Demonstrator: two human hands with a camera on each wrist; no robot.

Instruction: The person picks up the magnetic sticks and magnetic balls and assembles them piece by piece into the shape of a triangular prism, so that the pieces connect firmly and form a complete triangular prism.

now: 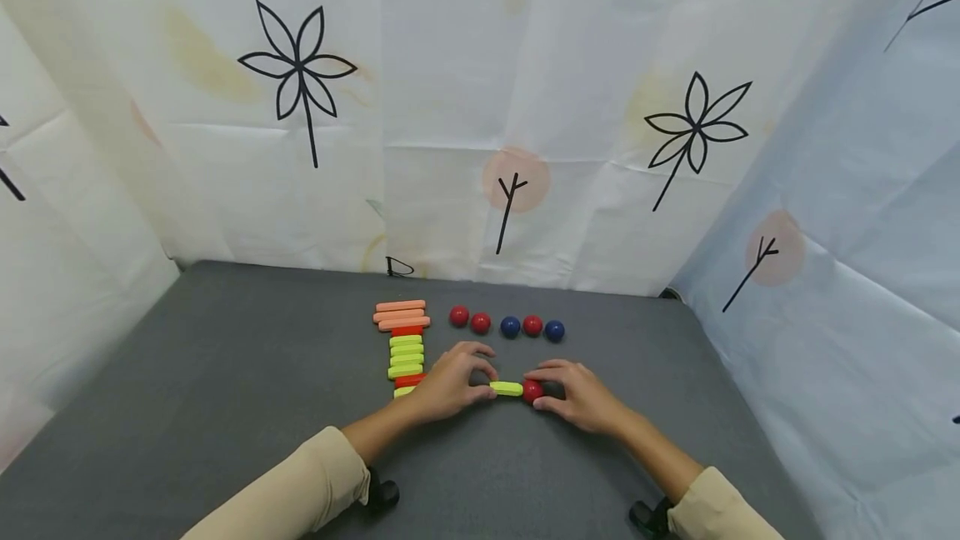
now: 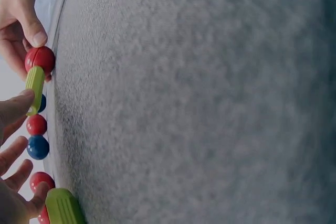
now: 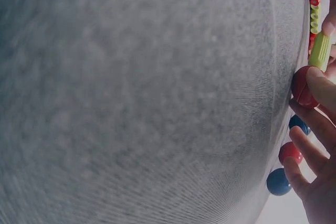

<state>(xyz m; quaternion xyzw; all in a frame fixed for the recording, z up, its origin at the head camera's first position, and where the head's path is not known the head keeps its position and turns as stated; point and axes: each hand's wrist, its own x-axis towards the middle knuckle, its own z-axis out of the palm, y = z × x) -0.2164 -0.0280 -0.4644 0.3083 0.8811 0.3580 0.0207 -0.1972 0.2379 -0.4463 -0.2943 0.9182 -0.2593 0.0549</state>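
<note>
Head view: left hand point(image 1: 450, 383), pinch-grip on ridged lime rod point(image 1: 507, 388); right hand point(image 1: 583, 398), same grip on glossy red ball point(image 1: 532, 391)

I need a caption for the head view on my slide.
Left hand pinching a lime stick, right hand holding a red ball at its end, over a grey table.
</note>
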